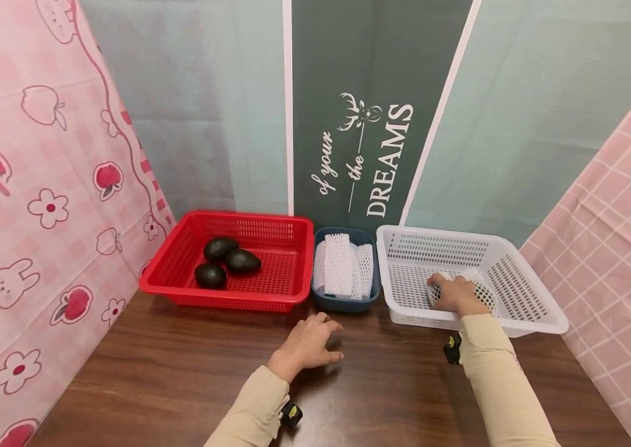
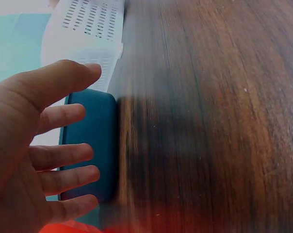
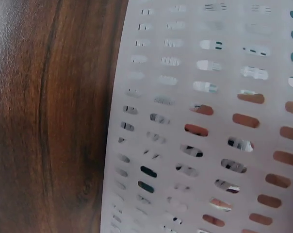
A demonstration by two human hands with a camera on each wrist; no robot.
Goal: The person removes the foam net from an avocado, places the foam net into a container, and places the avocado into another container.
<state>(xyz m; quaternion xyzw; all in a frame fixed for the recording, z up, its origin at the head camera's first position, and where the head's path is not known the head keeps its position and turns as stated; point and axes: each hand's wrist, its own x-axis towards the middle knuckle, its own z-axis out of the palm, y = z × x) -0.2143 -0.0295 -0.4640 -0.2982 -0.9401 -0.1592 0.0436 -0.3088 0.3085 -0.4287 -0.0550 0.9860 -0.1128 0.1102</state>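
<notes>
My right hand [image 1: 456,295] reaches down into the white basket [image 1: 535,279], on or just over dark items in white foam netting [image 1: 484,295]. Part of its fingers is hidden, so whether it grips one cannot be told. The right wrist view shows only the basket's slotted wall [image 3: 185,145], without the hand. Near the blue container [image 1: 344,305], my left hand [image 1: 308,343] is empty over the table, its fingers spread and slightly bent. The left wrist view shows that hand [image 2: 44,145] with its fingertips in front of the blue container [image 2: 100,145].
At the left, a red basket [image 1: 237,300] holds several dark avocados [image 1: 242,261]. White foam net sleeves [image 1: 339,267] lie in the blue container between the two baskets. Behind the brown wooden table [image 1: 181,366] hangs a green cloth, with pink cloths at both sides.
</notes>
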